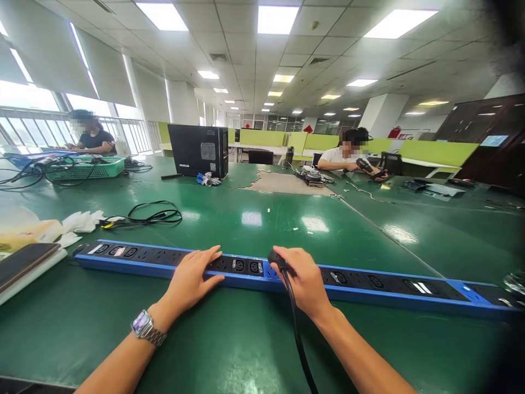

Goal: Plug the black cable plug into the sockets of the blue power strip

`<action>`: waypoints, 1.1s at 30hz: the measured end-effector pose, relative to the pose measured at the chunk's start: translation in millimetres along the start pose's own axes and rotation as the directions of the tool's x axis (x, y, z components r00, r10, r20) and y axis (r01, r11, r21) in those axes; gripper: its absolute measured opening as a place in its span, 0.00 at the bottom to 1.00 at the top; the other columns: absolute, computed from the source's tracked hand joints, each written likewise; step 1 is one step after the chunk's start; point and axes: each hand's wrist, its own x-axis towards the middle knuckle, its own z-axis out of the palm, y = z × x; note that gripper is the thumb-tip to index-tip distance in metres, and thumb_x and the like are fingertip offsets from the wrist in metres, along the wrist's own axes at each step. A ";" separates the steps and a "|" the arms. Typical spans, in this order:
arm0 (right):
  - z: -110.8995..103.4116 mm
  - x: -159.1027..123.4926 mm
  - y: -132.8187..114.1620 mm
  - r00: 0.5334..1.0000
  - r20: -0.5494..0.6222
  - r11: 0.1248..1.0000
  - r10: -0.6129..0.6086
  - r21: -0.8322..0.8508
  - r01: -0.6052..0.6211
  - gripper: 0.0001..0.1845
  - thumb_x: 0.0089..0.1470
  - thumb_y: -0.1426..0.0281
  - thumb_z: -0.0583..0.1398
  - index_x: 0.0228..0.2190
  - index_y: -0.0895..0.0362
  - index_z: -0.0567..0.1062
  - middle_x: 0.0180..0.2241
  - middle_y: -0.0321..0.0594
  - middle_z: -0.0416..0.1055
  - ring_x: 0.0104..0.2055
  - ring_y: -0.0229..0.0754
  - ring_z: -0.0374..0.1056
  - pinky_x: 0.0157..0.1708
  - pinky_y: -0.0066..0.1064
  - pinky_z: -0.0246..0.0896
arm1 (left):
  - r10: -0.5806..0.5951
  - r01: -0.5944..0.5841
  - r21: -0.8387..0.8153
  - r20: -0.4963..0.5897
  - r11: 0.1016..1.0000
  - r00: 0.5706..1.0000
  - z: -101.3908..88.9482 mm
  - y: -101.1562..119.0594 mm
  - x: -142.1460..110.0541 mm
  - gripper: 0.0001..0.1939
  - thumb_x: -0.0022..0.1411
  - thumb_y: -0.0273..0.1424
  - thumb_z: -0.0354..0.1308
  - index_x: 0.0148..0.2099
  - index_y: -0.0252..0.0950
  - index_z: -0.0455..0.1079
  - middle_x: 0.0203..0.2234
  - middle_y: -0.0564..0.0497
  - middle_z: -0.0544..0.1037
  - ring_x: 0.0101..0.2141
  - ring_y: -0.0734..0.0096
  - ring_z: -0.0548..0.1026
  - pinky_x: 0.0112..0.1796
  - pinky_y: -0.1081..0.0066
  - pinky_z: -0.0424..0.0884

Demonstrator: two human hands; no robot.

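Note:
A long blue power strip with black socket panels lies across the green table in front of me. My left hand rests over its left-middle part, fingers and thumb apart across the strip. In my right hand is a black power plug, gripped between thumb and fingers just above the strip's middle. Its black cord runs down toward me past the table's near side. The plug's pins are hidden, so I cannot tell whether it sits in a socket.
On the left lie a phone, crumpled tissues and a coiled black cable. Farther back are a green basket, a black computer case and piled parts. Two people sit across the table, left and right.

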 end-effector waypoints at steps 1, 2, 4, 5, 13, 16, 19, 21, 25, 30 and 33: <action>2.8 -5.8 2.5 1.000 0.027 1.000 0.003 0.000 -0.003 0.15 0.58 0.69 0.58 0.47 0.53 0.72 0.39 0.40 0.78 0.39 0.43 0.70 0.40 0.37 0.65 | 0.000 0.000 -0.005 0.002 1.000 1.000 -0.3 0.5 0.3 0.30 0.60 0.41 0.59 0.62 0.41 0.58 0.52 0.48 0.76 0.51 0.57 0.72 0.56 0.54 0.62; 5.6 -10.3 4.2 0.999 0.051 1.000 0.008 0.000 -0.008 0.15 0.58 0.69 0.58 0.47 0.53 0.72 0.39 0.40 0.78 0.39 0.43 0.70 0.40 0.37 0.65 | -0.002 0.002 -0.010 0.003 1.000 1.000 -0.8 0.7 0.5 0.29 0.60 0.41 0.59 0.62 0.41 0.58 0.52 0.48 0.76 0.51 0.57 0.72 0.56 0.54 0.62; 9.9 -15.2 5.7 0.995 0.096 1.000 0.020 -0.004 -0.020 0.14 0.58 0.69 0.58 0.47 0.54 0.72 0.39 0.41 0.78 0.39 0.43 0.70 0.40 0.38 0.65 | -0.013 0.013 -0.022 0.004 1.000 1.000 -2.6 -0.1 0.4 0.29 0.60 0.40 0.60 0.62 0.42 0.59 0.52 0.49 0.76 0.51 0.57 0.72 0.56 0.54 0.62; 10.9 -15.9 5.7 0.993 0.118 1.000 0.027 -0.008 -0.026 0.14 0.58 0.69 0.57 0.47 0.54 0.72 0.39 0.41 0.78 0.39 0.43 0.70 0.39 0.38 0.65 | -0.022 0.022 -0.028 0.005 0.999 1.000 -3.9 -0.8 0.1 0.30 0.59 0.40 0.60 0.62 0.42 0.59 0.51 0.49 0.76 0.51 0.56 0.72 0.56 0.53 0.62; 3.8 -22.2 3.4 0.964 0.243 0.980 0.106 -0.191 -0.059 0.37 0.51 0.56 0.61 0.60 0.54 0.59 0.56 0.49 0.67 0.56 0.53 0.63 0.59 0.57 0.48 | 0.115 -0.114 -0.123 0.004 0.986 0.993 14.7 49.0 20.0 0.33 0.58 0.36 0.61 0.64 0.40 0.57 0.55 0.43 0.72 0.54 0.55 0.69 0.54 0.54 0.64; 2.5 -29.6 7.1 0.962 0.221 0.948 0.163 -0.307 -0.090 0.46 0.49 0.54 0.61 0.63 0.56 0.52 0.62 0.52 0.57 0.63 0.57 0.55 0.60 0.58 0.46 | 0.187 -0.185 -0.185 -0.003 0.965 0.982 34.2 93.2 47.1 0.27 0.59 0.29 0.58 0.61 0.43 0.62 0.50 0.47 0.76 0.50 0.60 0.73 0.51 0.58 0.68; 4.1 -33.2 10.1 0.958 0.219 0.938 0.185 -0.330 -0.105 0.46 0.48 0.52 0.61 0.63 0.55 0.53 0.62 0.51 0.58 0.63 0.57 0.54 0.60 0.57 0.49 | 0.105 -0.190 -0.274 -0.298 0.943 0.949 28.5 112.0 70.1 0.19 0.61 0.25 0.54 0.54 0.42 0.70 0.42 0.49 0.80 0.42 0.65 0.76 0.46 0.65 0.71; 5.3 -33.2 10.2 0.956 0.212 0.937 0.201 -0.328 -0.124 0.47 0.48 0.51 0.62 0.63 0.55 0.52 0.62 0.50 0.57 0.63 0.57 0.54 0.60 0.57 0.50 | 0.000 -0.162 -0.289 -0.490 0.943 0.872 8.9 101.9 73.9 0.15 0.63 0.28 0.55 0.52 0.40 0.70 0.44 0.47 0.79 0.44 0.64 0.75 0.47 0.65 0.70; 5.9 -32.2 8.9 0.954 0.210 0.939 0.216 -0.313 -0.144 0.45 0.49 0.51 0.61 0.63 0.53 0.53 0.62 0.49 0.58 0.63 0.57 0.54 0.59 0.57 0.51 | -0.082 -0.020 -0.230 -0.422 0.973 0.903 -27.2 48.2 51.1 0.14 0.64 0.35 0.55 0.52 0.40 0.69 0.44 0.48 0.79 0.45 0.62 0.75 0.49 0.63 0.69; 6.2 -32.1 8.6 0.954 0.198 0.940 0.223 -0.301 -0.158 0.41 0.50 0.52 0.61 0.61 0.54 0.58 0.61 0.48 0.60 0.63 0.56 0.56 0.58 0.56 0.53 | -0.117 0.074 -0.220 -0.187 0.973 0.975 -20.8 -2.2 12.2 0.15 0.65 0.39 0.53 0.50 0.40 0.70 0.42 0.48 0.80 0.42 0.62 0.77 0.45 0.64 0.71; 7.0 -31.4 7.2 0.954 0.188 0.939 0.235 -0.297 -0.172 0.39 0.50 0.53 0.60 0.59 0.54 0.60 0.60 0.48 0.61 0.62 0.55 0.57 0.58 0.56 0.54 | -0.070 0.052 -0.161 -0.107 0.985 0.992 -10.8 -5.9 5.6 0.15 0.65 0.40 0.52 0.50 0.40 0.70 0.43 0.49 0.80 0.43 0.62 0.77 0.45 0.63 0.71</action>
